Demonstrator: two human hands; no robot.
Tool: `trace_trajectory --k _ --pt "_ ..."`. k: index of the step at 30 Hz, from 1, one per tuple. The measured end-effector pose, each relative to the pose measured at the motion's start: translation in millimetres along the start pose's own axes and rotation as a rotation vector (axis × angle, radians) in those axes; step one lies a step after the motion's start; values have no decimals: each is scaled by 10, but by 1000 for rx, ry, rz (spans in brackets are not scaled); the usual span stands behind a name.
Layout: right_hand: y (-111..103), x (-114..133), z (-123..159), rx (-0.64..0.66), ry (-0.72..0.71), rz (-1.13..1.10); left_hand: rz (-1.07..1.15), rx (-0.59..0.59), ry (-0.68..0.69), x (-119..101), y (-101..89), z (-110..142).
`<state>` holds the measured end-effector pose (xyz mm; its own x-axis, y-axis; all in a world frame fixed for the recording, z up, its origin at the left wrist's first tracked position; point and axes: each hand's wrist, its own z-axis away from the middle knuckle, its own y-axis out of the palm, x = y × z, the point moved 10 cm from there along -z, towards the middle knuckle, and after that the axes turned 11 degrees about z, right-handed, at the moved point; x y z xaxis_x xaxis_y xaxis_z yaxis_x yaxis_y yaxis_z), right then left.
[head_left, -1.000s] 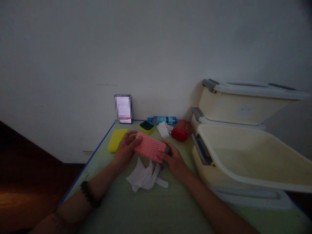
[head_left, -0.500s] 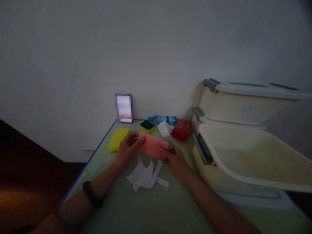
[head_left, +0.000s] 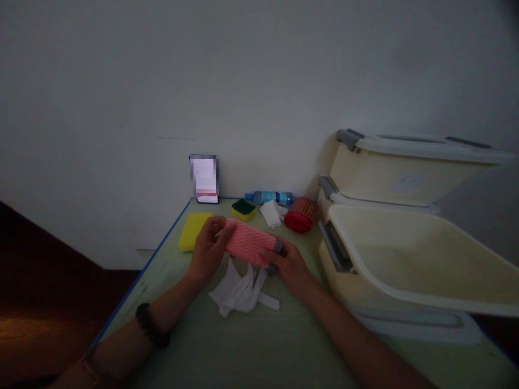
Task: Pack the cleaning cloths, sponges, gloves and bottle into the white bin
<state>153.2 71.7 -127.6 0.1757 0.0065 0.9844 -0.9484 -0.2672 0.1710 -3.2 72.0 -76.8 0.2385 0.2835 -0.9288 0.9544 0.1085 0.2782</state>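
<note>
Above the middle of the table, both hands hold a folded pink cloth (head_left: 248,243) with a wavy raised texture and a black-and-white checked edge at its right end. My left hand (head_left: 208,246) pinches its left end, thumb on the near face. At the right end, my right hand (head_left: 288,265) grips it beside the checked edge, thumb in front and fingers behind. Just below the cloth, a crumpled white fabric piece (head_left: 241,292) with finger-like strips, like a glove, lies on the table. Left of the cloth rests a yellow sponge-like block (head_left: 193,232), partly behind my left hand.
Along the back lie a green-and-yellow sponge (head_left: 244,210), a blue-labelled bottle (head_left: 270,198), a folded white cloth (head_left: 271,215) and a red woven container (head_left: 301,215). A phone (head_left: 205,179) leans on the wall. On the right stand cream storage bins (head_left: 340,292) with an open front.
The pink cloth has tilted slightly and shifted a little between the frames, staying in both hands. The things on the table keep their places.
</note>
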Motion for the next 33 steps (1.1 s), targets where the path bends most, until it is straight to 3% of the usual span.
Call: trace_trajectory --k 4,9,11,16,19,25,29,33 --pt "16 -24 0 4 28 -45 44 42 -66 79 38 1" --pt "-139 -95 -16 -150 109 -199 35 190 -277 301 132 25" --pt "-143 -78 -9 -151 109 -233 -45 208 -263 297 132 20" --pt "170 -42 41 113 145 -306 -92 72 -107 174 -9 -43" --pt "129 -36 19 41 127 -349 -57 79 -99 180 -8 -51" --pt "-105 -63 -47 -163 90 -432 21 260 -238 261 207 70" --pt "-112 -44 -55 -141 60 -372 96 411 -400 389 364 203" --pt "-31 -14 -57 -54 30 -294 47 445 -383 412 372 216"
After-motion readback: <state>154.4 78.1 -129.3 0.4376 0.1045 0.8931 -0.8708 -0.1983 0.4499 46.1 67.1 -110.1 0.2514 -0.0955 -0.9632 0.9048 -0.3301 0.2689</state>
